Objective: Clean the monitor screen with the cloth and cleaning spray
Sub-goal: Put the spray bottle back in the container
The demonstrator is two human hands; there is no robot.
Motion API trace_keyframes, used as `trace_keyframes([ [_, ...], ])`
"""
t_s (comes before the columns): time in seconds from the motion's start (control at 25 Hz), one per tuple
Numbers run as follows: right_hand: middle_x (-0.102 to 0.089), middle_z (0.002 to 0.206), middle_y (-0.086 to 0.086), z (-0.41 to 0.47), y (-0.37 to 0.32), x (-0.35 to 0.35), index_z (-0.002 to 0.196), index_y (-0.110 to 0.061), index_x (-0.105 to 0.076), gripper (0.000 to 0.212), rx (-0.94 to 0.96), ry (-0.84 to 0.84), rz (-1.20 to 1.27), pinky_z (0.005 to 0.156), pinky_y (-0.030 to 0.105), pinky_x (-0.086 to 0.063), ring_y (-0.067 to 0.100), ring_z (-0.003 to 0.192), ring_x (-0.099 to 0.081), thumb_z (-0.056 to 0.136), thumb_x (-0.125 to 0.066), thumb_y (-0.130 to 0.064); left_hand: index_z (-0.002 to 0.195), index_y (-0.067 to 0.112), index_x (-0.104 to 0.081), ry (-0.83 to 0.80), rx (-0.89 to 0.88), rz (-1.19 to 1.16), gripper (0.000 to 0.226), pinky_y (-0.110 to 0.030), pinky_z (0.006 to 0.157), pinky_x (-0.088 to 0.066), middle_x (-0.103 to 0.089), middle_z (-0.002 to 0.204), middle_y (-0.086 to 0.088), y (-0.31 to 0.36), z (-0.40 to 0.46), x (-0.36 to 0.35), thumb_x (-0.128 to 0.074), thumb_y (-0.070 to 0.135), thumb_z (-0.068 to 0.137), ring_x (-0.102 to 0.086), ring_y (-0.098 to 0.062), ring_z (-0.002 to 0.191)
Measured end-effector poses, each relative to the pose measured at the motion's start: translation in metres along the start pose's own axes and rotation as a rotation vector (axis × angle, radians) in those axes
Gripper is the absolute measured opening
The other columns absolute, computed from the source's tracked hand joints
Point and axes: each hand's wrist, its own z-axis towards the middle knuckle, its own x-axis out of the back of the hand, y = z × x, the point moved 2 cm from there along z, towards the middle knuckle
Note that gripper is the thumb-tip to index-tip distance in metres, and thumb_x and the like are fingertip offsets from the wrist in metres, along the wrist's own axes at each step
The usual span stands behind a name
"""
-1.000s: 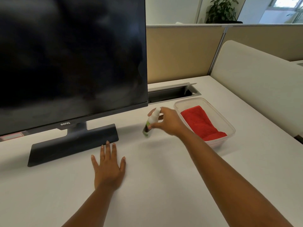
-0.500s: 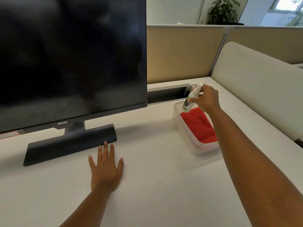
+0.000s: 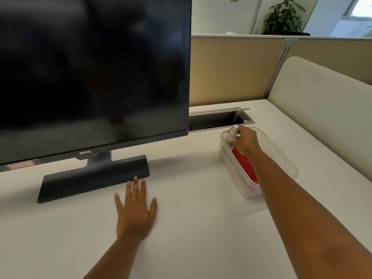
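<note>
A large black monitor (image 3: 90, 73) stands on the white desk (image 3: 191, 228), its dark screen filling the upper left. My right hand (image 3: 246, 140) grips a small white spray bottle (image 3: 231, 135) with a green label, held tilted inside the far end of a clear plastic container (image 3: 281, 156). A red cloth (image 3: 244, 168) lies folded in that container, partly hidden by my right forearm. My left hand (image 3: 135, 210) rests flat on the desk with fingers spread, its fingertips just in front of the monitor's base (image 3: 94, 178).
An open cable slot (image 3: 217, 118) is cut into the desk behind the container. Beige partition walls (image 3: 231, 71) close the back, and a cream rounded panel (image 3: 322, 109) borders the right side. A potted plant (image 3: 283, 17) stands beyond the partition.
My right hand carried the spray bottle from beside the monitor base over to the container, then lowered it into the far end. The left hand stayed flat on the desk.
</note>
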Motion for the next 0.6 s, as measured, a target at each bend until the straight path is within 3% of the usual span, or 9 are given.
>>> trace_keyframes([
  [0.16,-0.063,0.114,0.018,-0.0023,0.0035,-0.0026,0.11,-0.001,-0.058,0.031,-0.006,-0.02,0.001,0.093,0.035,-0.042,0.03,0.103,-0.058,0.092,-0.052,-0.026,0.141,0.022,0.015,-0.006,0.0,-0.002,0.073,-0.048,0.114,0.011,0.021,0.153,-0.003,0.0003,-0.0003,0.0005,0.006,0.055,0.077,0.018,-0.021,0.141],
  [0.32,-0.062,0.117,0.017,-0.0022,0.0044,-0.0051,0.116,-0.003,-0.056,0.033,0.0,-0.027,-0.002,0.094,0.037,-0.044,0.031,0.104,-0.058,0.088,-0.059,-0.02,0.141,0.022,0.016,-0.031,-0.014,-0.005,0.097,-0.048,0.113,0.012,0.025,0.151,-0.002,0.0008,-0.0007,0.0016,0.036,0.066,0.056,0.018,-0.021,0.141],
  [0.6,-0.058,0.126,0.015,-0.0085,0.0082,-0.0031,0.129,-0.007,-0.045,0.045,-0.034,-0.067,-0.021,0.097,0.038,-0.043,0.031,0.111,-0.056,0.089,-0.057,-0.024,0.141,0.022,0.015,-0.065,-0.023,0.003,0.11,-0.048,0.113,0.012,0.02,0.153,-0.004,0.0064,-0.0026,0.0002,0.045,0.065,0.044,0.018,-0.023,0.141],
])
